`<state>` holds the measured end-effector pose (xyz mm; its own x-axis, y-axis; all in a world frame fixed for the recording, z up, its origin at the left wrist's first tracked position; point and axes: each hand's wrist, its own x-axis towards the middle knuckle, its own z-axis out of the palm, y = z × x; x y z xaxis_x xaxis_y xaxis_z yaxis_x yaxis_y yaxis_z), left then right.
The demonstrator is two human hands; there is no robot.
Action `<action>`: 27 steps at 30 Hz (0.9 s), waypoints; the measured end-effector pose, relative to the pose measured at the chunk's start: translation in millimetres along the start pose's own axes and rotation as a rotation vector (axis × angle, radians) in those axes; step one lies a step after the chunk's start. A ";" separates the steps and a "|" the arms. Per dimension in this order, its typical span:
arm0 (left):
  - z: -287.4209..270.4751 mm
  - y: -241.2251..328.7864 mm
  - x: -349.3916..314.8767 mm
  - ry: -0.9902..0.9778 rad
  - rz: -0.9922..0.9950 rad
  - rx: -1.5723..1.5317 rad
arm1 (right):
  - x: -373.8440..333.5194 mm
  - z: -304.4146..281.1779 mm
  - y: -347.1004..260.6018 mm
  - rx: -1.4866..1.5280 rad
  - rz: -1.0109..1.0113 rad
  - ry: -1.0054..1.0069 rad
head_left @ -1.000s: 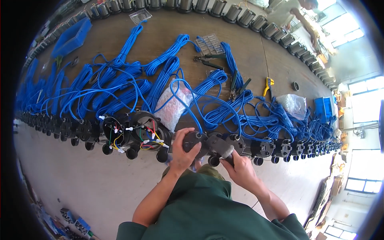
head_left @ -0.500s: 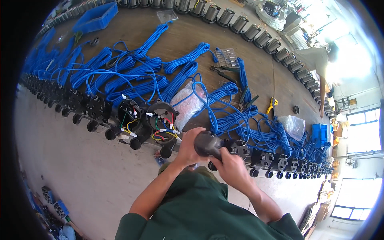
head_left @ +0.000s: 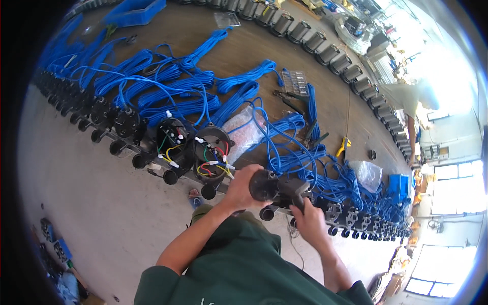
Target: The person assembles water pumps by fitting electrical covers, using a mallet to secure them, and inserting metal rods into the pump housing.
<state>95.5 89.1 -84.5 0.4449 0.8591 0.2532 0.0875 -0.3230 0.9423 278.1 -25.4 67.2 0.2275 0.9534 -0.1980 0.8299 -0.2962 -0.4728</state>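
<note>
My left hand (head_left: pixel 243 190) is closed around the side of a black round plastic housing (head_left: pixel 261 186), held above the near edge of the bench. My right hand (head_left: pixel 310 219) has its fingers wrapped on a dark, handle-like piece (head_left: pixel 298 200) just right of the housing; its kind, and whether it joins the housing, is unclear. Left of my hands stands an open black motor housing (head_left: pixel 215 138) with red, yellow and green wires and white connectors. Another wired housing (head_left: pixel 173 133) sits beside it.
Coiled blue cables (head_left: pixel 175 101) cover much of the bench. Among them lie a plastic bag (head_left: pixel 244 133), yellow pliers (head_left: pixel 343 146) and a clear compartment box (head_left: pixel 295 81). Metal motor cylinders (head_left: pixel 300 31) line the far edge. A person (head_left: pixel 414 99) stands at the far right.
My right hand has moved right and slightly down, and the dark piece it grips now shows beside the housing. The left hand keeps hold. The view has shifted a little.
</note>
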 end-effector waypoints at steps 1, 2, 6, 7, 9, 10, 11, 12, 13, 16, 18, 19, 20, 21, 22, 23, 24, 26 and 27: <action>1.3 1.3 0.5 -0.016 -0.013 -0.014 | 0.1 -16.1 3.6 0.056 0.025 -0.054; 0.2 0.0 2.0 -0.009 0.005 -0.030 | 1.6 -25.3 -6.2 0.122 0.120 -0.102; -6.2 -3.3 -0.2 -0.014 -0.013 0.027 | -5.7 -72.0 -68.1 0.297 -0.075 0.009; -4.6 -3.8 -1.5 -0.015 -0.016 0.015 | -6.5 -64.4 -69.9 0.223 -0.214 0.079; -1.5 -4.3 2.1 -0.024 -0.004 -0.007 | -4.1 -40.9 -62.5 0.028 -0.477 0.188; -2.3 -2.3 2.8 -0.019 0.003 -0.008 | -0.9 -19.8 -56.7 0.116 -0.341 0.095; -2.7 -5.4 3.6 -0.031 -0.013 -0.018 | 3.1 2.1 -51.3 0.195 -0.200 0.013; -0.3 -8.9 5.2 -0.039 -0.024 -0.031 | 9.9 29.4 -37.1 0.100 -0.148 0.007; 1.4 -14.4 2.2 -0.039 -0.044 -0.036 | 14.7 48.6 -26.1 0.012 -0.102 -0.011; 3.2 -6.0 3.2 -0.007 0.019 -0.013 | 18.4 6.9 -41.6 0.245 0.006 -0.163; 0.7 -1.5 7.1 0.019 0.034 0.013 | 10.9 -23.4 -52.0 0.350 0.000 -0.123; 0.5 0.1 5.8 0.023 0.041 0.015 | 3.3 -39.8 -57.7 0.370 -0.006 -0.081; -0.6 -0.9 2.3 0.032 0.039 0.023 | -2.6 -56.2 -66.7 0.394 -0.008 -0.044; -1.3 -2.7 -0.2 0.037 0.033 0.017 | -10.2 -60.8 -69.0 0.446 0.000 0.010; -0.1 -2.0 -0.1 0.028 0.031 0.003 | -17.1 -56.3 -61.0 0.395 -0.073 0.122; 2.7 -0.5 3.0 0.009 0.039 -0.018 | -20.6 -43.9 -48.7 0.308 -0.120 0.166; 2.9 -0.4 2.7 0.005 0.038 -0.012 | -21.2 -28.2 -35.2 0.227 -0.175 0.202; 10.2 0.6 4.2 0.032 0.030 -0.031 | -20.9 4.7 -8.1 0.040 -0.060 0.148; 6.3 -0.3 3.2 0.045 0.024 -0.015 | -16.5 22.9 -8.2 -0.038 0.099 0.047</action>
<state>102.5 89.4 -85.4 0.4064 0.8681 0.2849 0.0636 -0.3380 0.9390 255.9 -40.0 54.6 0.3321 0.9216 -0.2008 0.8207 -0.3873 -0.4201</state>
